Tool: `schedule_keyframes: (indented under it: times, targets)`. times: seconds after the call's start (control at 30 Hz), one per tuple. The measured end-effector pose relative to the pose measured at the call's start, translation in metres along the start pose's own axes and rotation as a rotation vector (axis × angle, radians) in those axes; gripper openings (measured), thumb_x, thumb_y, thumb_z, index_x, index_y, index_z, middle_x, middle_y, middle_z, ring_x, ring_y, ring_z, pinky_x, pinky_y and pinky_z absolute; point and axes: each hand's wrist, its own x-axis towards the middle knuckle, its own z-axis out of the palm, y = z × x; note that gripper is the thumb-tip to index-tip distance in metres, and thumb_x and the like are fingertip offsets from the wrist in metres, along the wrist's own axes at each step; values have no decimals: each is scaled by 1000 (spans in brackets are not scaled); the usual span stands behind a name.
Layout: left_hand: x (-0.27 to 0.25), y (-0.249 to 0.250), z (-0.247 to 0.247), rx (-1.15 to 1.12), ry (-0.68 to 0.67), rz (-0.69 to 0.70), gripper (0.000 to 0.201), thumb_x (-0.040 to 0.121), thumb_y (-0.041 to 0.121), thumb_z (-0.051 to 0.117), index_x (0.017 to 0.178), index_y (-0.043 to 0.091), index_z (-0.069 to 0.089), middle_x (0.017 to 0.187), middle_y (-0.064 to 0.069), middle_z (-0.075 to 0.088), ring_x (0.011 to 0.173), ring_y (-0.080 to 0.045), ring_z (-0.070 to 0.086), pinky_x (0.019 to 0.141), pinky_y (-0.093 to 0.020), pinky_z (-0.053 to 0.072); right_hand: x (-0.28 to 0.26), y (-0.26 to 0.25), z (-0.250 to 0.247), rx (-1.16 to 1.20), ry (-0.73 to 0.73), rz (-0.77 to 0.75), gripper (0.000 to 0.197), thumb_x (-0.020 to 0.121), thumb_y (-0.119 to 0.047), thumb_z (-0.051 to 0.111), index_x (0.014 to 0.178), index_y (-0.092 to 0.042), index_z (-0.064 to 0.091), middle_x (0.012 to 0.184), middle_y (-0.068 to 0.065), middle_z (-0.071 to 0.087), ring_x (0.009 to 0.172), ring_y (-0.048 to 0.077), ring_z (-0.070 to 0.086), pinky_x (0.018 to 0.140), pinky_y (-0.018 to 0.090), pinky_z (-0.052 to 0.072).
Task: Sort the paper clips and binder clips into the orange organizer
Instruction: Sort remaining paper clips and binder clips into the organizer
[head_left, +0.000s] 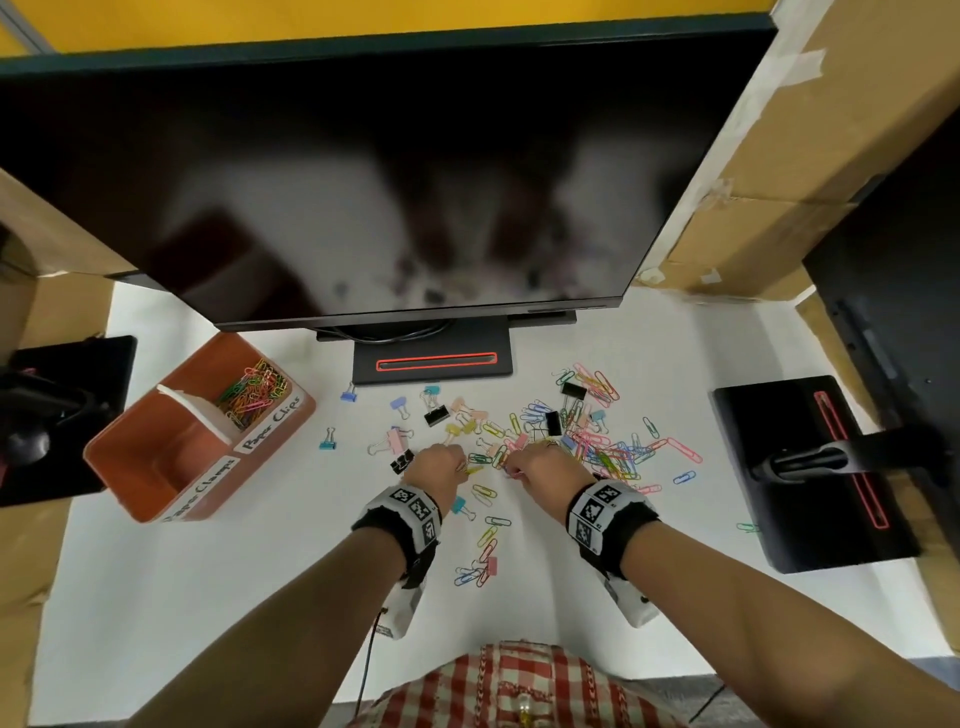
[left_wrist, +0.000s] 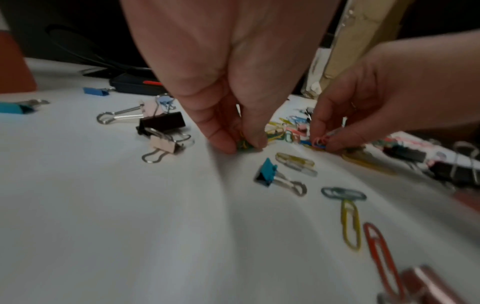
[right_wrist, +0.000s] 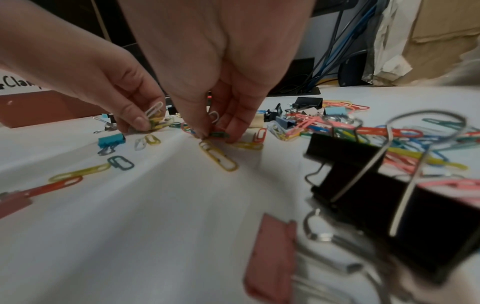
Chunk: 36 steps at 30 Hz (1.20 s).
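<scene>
Left hand (head_left: 435, 465): pinches a small bunch of paper clips (left_wrist: 244, 144) on the white table (head_left: 208, 597).
Right hand (head_left: 540, 465): pinches clips beside it.
Orange organizer (head_left: 156, 457): far left, paper clips in its far compartment.

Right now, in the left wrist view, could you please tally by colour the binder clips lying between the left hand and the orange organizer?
Blue metal binder clips: 2
Teal metal binder clip: 1
Pale pink metal binder clips: 2
Black metal binder clip: 1
Total: 6
</scene>
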Motion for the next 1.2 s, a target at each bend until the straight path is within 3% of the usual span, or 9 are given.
schedule_keyframes:
  times: [0.13, 0.27, 0.4, 0.53, 0.7, 0.83, 0.97, 1.1, 1.2]
  targets:
    - [-16, -4, -31, -228, 157, 9, 13, 89, 17, 58, 87, 4, 58, 76, -4, 54, 72, -20, 50, 61, -25, 37, 4, -7, -9, 39, 9, 0, 29, 87, 0, 44, 106, -7, 64, 109, 14, 63, 102, 30, 58, 88, 35, 47]
    - [-39, -31, -91, -387, 383, -21, 11, 87, 16, 62, 79, 14, 55, 71, -2, 61, 65, -18, 55, 60, -20, 46, 17, -43, -33, 68, 127, -113, 24, 90, -4, 46, 101, -8, 66, 103, 13, 67, 98, 28, 59, 87, 33, 46]
    - [-57, -90, -154, -379, 591, -152, 11, 83, 15, 66, 82, 15, 55, 69, 4, 55, 59, -11, 48, 53, -5, 36, 52, -112, -61, 88, 242, -272, 19, 86, -8, 51, 95, -14, 67, 96, 10, 69, 93, 30, 61, 86, 36, 49]
    - [-56, -152, -184, -360, 566, -336, 26, 79, 22, 71, 98, 7, 60, 81, -4, 61, 75, -21, 56, 70, -24, 40, 102, -201, -79, 165, 336, -434, 13, 78, -2, 60, 85, -9, 69, 86, 13, 69, 82, 31, 64, 80, 32, 45]
    - [-45, -183, -183, -392, 489, -358, 32, 85, 28, 63, 109, 7, 62, 102, -10, 69, 97, -25, 64, 91, -35, 50, 159, -264, -72, 218, 246, -313, 17, 87, -10, 56, 100, -13, 66, 104, 10, 63, 97, 27, 59, 90, 38, 49]
    - [-47, -197, -180, -419, 485, -297, 35, 88, 28, 60, 117, 10, 59, 115, -7, 66, 102, -21, 64, 94, -34, 50, 165, -258, -71, 278, 249, -280, 19, 86, -14, 61, 105, -15, 65, 106, 9, 60, 96, 25, 61, 91, 39, 50]
    - [-59, -180, -175, -496, 498, -131, 15, 88, 19, 60, 102, 14, 64, 93, 3, 66, 85, -10, 61, 80, -19, 48, 132, -221, -73, 239, 338, -288, 7, 86, -17, 60, 87, -14, 67, 91, 6, 61, 81, 23, 61, 79, 39, 52]
    - [-59, -144, -153, -462, 401, 30, 8, 87, 21, 62, 93, 17, 65, 76, 9, 58, 65, -1, 53, 65, -12, 41, 77, -168, -61, 146, 250, -191, 9, 88, -20, 58, 91, -17, 66, 94, 4, 63, 76, 21, 61, 79, 37, 51]
    - [-59, -110, -119, -357, 255, 155, 12, 86, 23, 62, 96, 16, 64, 79, 4, 58, 63, -9, 51, 60, -16, 40, 32, -121, -45, 70, 111, -95, 16, 89, -21, 57, 103, -19, 64, 108, 1, 61, 77, 14, 54, 85, 32, 49]
